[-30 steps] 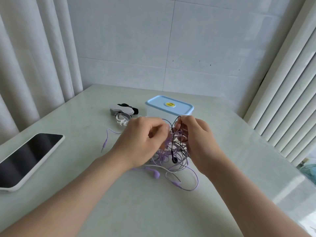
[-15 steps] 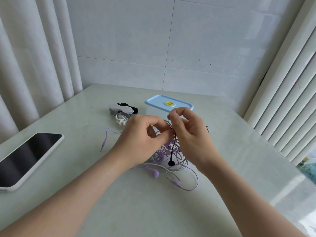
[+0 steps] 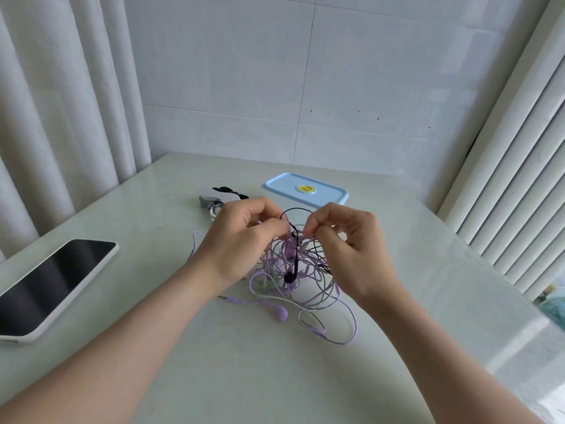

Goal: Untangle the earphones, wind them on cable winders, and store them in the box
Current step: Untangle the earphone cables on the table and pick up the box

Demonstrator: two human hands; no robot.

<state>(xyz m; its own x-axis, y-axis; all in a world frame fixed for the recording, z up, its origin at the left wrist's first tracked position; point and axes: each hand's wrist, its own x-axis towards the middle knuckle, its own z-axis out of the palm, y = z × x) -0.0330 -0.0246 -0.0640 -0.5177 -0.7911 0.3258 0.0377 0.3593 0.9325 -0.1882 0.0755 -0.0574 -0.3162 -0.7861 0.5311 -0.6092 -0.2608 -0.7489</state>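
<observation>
A tangle of earphone cables, purple, white and black, is lifted partly off the pale table. My left hand pinches cables at the top of the tangle. My right hand pinches the black cable, which arches between the two hands. A black earbud dangles below them. A purple earbud and loose purple loops lie on the table in front. The box with a blue lid stands just behind my hands. Cable winders, white and black, lie behind my left hand, partly hidden.
A phone in a white case lies screen up at the table's left edge. Curtains hang on the left, vertical blinds on the right, and a tiled wall stands behind the table.
My hands have moved slightly apart, stretching a black cable loop between them. The tangle has lifted a little and the black earbud hangs lower and freer.
</observation>
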